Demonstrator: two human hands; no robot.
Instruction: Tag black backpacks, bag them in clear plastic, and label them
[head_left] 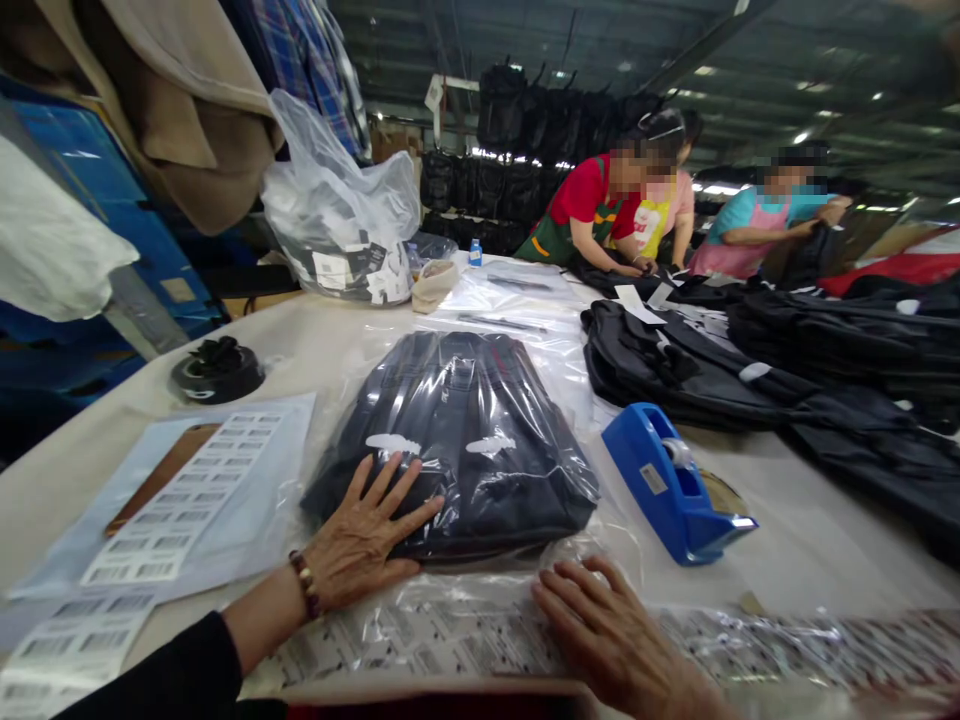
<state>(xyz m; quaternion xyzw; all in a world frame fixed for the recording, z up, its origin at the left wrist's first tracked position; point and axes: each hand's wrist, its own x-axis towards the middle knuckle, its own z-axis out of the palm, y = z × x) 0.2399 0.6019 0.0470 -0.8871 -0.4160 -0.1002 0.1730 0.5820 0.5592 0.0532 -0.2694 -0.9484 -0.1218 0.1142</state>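
Note:
A black backpack (480, 490) lies inside a clear plastic bag (547, 430) on the table in front of me. My left hand (367, 530) rests on the bag's lower left with its fingers spread, holding nothing. Near the lower right corner, my right hand (600, 620) lies over the loose plastic, its fingers stretched and slightly bent. Whether its fingertips press on the film I cannot tell. Right of the bag stands a blue tape dispenser (660, 490) with a roll of tape in it.
Barcode label sheets (187, 490) and a brown flat piece (161, 475) lie left, below a black round container (217, 370). A stuffed plastic sack (341, 220) stands at the back. Black bags (675, 360) pile up on the right, where co-workers (592, 210) stand.

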